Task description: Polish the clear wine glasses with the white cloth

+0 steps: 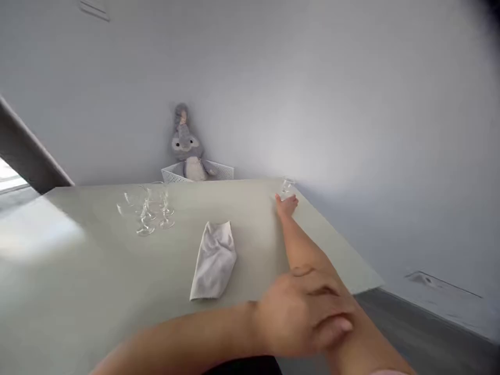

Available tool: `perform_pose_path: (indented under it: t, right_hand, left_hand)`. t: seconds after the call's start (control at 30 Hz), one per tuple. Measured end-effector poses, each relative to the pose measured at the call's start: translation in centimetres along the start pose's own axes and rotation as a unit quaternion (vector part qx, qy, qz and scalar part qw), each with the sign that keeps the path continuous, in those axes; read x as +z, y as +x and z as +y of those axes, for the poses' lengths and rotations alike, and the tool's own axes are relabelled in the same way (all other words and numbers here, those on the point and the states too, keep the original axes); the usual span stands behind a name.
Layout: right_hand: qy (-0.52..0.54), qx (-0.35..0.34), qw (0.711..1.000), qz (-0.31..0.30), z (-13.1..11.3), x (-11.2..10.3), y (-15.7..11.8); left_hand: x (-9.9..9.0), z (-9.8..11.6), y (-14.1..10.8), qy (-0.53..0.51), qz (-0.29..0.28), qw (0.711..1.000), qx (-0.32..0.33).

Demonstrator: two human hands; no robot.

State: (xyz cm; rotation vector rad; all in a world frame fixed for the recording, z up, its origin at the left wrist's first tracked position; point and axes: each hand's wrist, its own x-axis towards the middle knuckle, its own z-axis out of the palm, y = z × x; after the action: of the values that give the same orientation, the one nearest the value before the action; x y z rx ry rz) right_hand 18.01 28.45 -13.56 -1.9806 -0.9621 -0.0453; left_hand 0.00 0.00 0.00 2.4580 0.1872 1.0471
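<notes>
My right hand (287, 204) stretches to the table's far right corner. Its thumb and fingers are around the lower part of a clear glass (288, 183), whose base is hidden by the hand. My left hand (302, 312) lies across my right forearm, palm down with the fingers curled; I see nothing held in it. A crumpled, folded white cloth (214, 260) lies on the table left of my right arm. Several clear stemmed glasses (150, 208) stand upright in a group at the table's far left.
The pale table (125, 291) reaches back towards a grey wall. Behind its far edge sits a grey plush toy (187, 148) in a white perforated basket (224, 171). The table's right edge drops to a dark floor (410, 328).
</notes>
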Motion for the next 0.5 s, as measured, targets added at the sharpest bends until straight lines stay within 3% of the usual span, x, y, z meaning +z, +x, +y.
perform_pose_path:
  t: [0.1, 0.2, 0.27, 0.37, 0.5]
  right_hand:
    - [-0.001, -0.003, 1.000, 0.001, -0.1, 0.3, -0.9]
    - [0.006, -0.004, 1.000, 0.007, -0.1, 0.3, -1.4]
    - [0.014, -0.001, 1.000, 0.017, -0.1, 0.0, -1.7]
    - [0.029, 0.007, 0.999, 0.034, -0.2, -0.7, -2.0]
    - [0.051, 0.019, 0.997, 0.055, -0.3, -1.7, -2.5]
  left_hand:
    - [1.7, 0.3, 0.8, 0.046, 0.012, 0.996, -0.080]
    - [2.3, 1.9, 1.1, 0.053, -0.004, 0.990, -0.130]
    - [2.1, 3.5, 1.2, 0.012, -0.036, 0.993, -0.112]
    - [1.5, 4.9, 1.3, -0.062, -0.082, 0.994, -0.019]
    - [1.6, 3.2, 1.4, -0.057, -0.123, 0.991, 0.016]
